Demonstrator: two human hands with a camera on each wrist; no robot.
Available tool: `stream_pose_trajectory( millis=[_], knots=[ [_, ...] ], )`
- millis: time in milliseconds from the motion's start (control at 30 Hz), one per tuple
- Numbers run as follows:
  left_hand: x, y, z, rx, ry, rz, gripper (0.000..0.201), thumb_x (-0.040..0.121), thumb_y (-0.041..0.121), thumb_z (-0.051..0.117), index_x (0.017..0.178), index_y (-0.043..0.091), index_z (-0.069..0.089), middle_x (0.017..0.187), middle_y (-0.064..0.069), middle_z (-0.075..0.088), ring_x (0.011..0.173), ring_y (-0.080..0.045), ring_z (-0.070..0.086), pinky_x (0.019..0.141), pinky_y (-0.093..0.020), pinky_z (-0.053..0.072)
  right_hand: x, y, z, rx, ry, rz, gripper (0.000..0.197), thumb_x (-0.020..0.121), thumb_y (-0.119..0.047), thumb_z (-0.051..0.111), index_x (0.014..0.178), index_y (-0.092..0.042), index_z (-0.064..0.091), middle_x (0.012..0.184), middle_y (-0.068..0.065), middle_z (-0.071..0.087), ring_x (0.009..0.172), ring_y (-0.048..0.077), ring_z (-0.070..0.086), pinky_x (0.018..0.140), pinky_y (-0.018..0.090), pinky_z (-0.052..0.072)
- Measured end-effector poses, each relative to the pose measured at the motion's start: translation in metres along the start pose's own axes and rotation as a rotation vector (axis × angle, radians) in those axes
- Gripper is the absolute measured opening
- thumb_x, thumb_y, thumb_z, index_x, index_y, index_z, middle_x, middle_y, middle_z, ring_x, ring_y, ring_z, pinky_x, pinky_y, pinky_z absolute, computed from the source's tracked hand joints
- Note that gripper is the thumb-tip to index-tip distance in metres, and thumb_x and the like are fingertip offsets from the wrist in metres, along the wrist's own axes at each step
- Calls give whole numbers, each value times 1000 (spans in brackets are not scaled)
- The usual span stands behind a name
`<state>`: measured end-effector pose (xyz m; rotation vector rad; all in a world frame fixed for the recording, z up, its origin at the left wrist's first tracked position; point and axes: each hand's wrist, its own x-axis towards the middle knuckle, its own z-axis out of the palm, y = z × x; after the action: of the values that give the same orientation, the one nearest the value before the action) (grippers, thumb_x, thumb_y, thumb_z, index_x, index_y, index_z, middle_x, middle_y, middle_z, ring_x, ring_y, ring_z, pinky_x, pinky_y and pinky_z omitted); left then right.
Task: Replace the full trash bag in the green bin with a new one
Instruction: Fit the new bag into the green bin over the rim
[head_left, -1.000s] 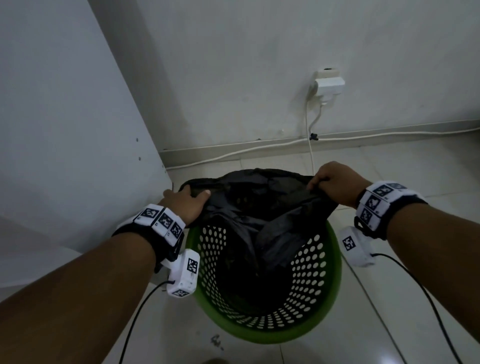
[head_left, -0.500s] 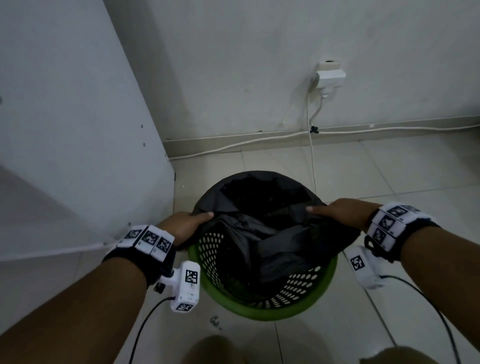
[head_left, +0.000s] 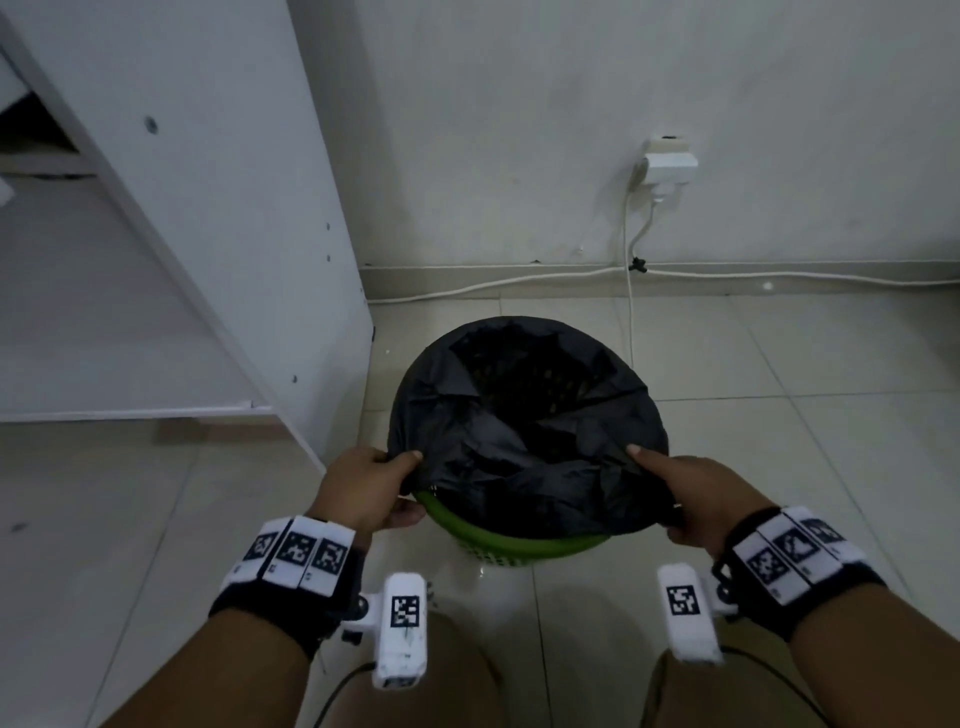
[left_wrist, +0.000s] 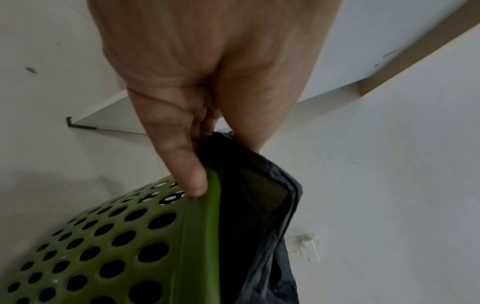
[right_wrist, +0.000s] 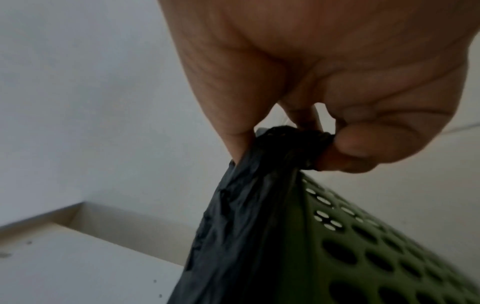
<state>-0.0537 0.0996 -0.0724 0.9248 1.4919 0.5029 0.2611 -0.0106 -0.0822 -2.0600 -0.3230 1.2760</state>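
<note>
**Ana:** Head view first. What changed in the last second?

**Ben:** Before, only the far part of the black bag (head_left: 524, 415) was over the green bin (head_left: 519, 545), and much perforated wall was visible inside. Now the far and side rim is covered, and both hands have moved to the near side. I judge the new bag is almost fitted; only the near edge of the rim remains bare.

**Ana:** And the hands there?

**Ben:** The left hand (head_left: 363, 493) pinches the bag edge at the near-left rim, thumb on top. The right hand (head_left: 696, 499) holds the edge at the near-right, fingers curled under.

**Ana:** Left wrist view?

**Ben:** The left hand (left_wrist: 207, 82) is narrow, and holds a bunched bit of the bag (left_wrist: 259, 205) between thumb and fingers. One fingertip touches the outside of the bin (left_wrist: 103, 246) just under its rim.

**Ana:** Right wrist view?

**Ben:** The right hand (right_wrist: 324, 82) is closed tight on a gathered fold of the bag (right_wrist: 246, 226). The film hangs down beside the wall of the bin (right_wrist: 376, 257), outside it I think.
</note>
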Motion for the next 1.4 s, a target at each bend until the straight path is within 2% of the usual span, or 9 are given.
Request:
stream_pose_trajectory(
  millis=[200,400,567,667,800,1033,1167,1267,1400],
  knots=[
    [-9,-7,15,-280,120,65,26,91,7,70,68,-1,59,88,-30,69,77,-40,70,81,-50,60,-17,13,24,417,98,-121,22,85,-13,73,98,4,68,98,20,70,78,25,65,53,29,55],
    [0,-7,16,-687,-21,-203,13,97,13,58,92,1,62,78,-10,62,73,-20,61,57,-26,61,-22,7,35,677,-56,-53,17,94,-2,56,108,-2,64,128,25,60,98,31,62,93,43,49],
    [-8,-15,17,-856,-123,-159,14,97,6,49,101,3,61,91,-13,67,83,-24,64,78,-36,60,-30,5,30,1041,-185,7,31,93,-7,55,123,-2,59,120,18,66,105,32,66,76,40,56],
    [-10,-28,17,-982,-210,-100,31,98,5,43,124,5,59,113,-15,70,90,-26,72,77,-39,62,-32,12,28,1166,-289,-32,68,63,0,71,129,-2,58,127,19,65,112,34,65,87,45,55],
    [-8,-42,14,-914,-242,-101,34,103,20,43,127,6,62,121,-13,71,95,-28,73,74,-40,63,-35,21,23,1055,-366,-24,31,65,-12,63,92,-5,75,101,14,75,83,30,74,78,42,60],
    [30,-71,-11,-606,42,-160,28,97,24,61,115,4,69,112,-14,74,96,-30,71,70,-38,61,13,51,11,749,-18,139,34,96,-26,55,125,-9,64,117,16,69,87,31,69,68,38,57],
    [51,-55,-16,-382,97,-69,38,94,0,52,131,-6,53,115,-23,62,89,-30,63,81,-40,54,29,42,3,435,138,-53,25,86,-27,64,98,-4,69,108,23,68,91,37,67,82,48,54],
    [60,-32,-15,-312,108,55,36,81,-12,50,110,5,63,99,-22,67,89,-39,65,77,-40,52,36,23,-6,352,199,-222,22,80,-8,65,102,-3,62,90,25,64,88,44,66,70,42,52],
    [70,-5,-13,-126,-2,130,31,84,19,52,105,17,74,112,-14,71,101,-32,66,85,-39,51,44,-7,-15,130,217,-326,26,78,3,54,72,-17,69,82,17,70,79,30,64,76,40,54]
  ],
)
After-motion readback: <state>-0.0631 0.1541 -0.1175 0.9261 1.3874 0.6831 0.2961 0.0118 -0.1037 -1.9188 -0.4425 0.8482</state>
